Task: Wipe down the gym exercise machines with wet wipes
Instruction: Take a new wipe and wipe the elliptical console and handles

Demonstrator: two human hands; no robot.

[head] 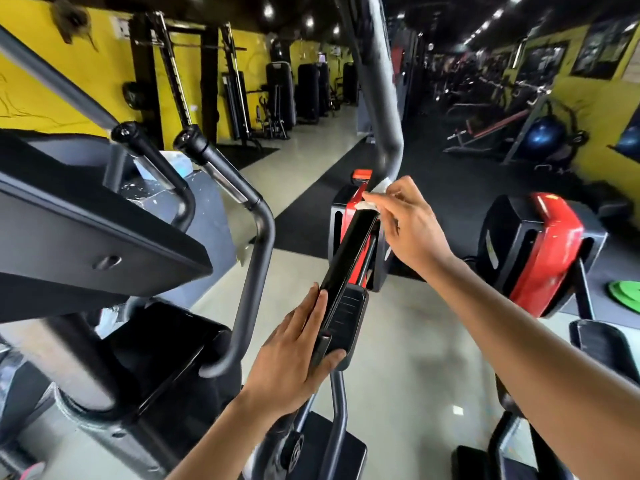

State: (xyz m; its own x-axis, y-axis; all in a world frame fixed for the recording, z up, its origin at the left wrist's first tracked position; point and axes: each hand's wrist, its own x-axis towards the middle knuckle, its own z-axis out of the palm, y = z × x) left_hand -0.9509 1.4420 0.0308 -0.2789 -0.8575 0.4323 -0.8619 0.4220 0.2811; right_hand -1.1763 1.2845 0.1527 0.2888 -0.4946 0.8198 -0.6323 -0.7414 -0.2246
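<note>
Wiping is under way on the black foot pedal (346, 268) of a cross-trainer. The right hand (412, 233) pinches a white wet wipe (372, 199) against the pedal's far end, just below the grey upright bar (381, 98). The left hand (298, 355) steadies the pedal's near end, fingers straight and together along its edge, thumb beneath. Next, judged: draw the wipe along the pedal toward the left hand.
</note>
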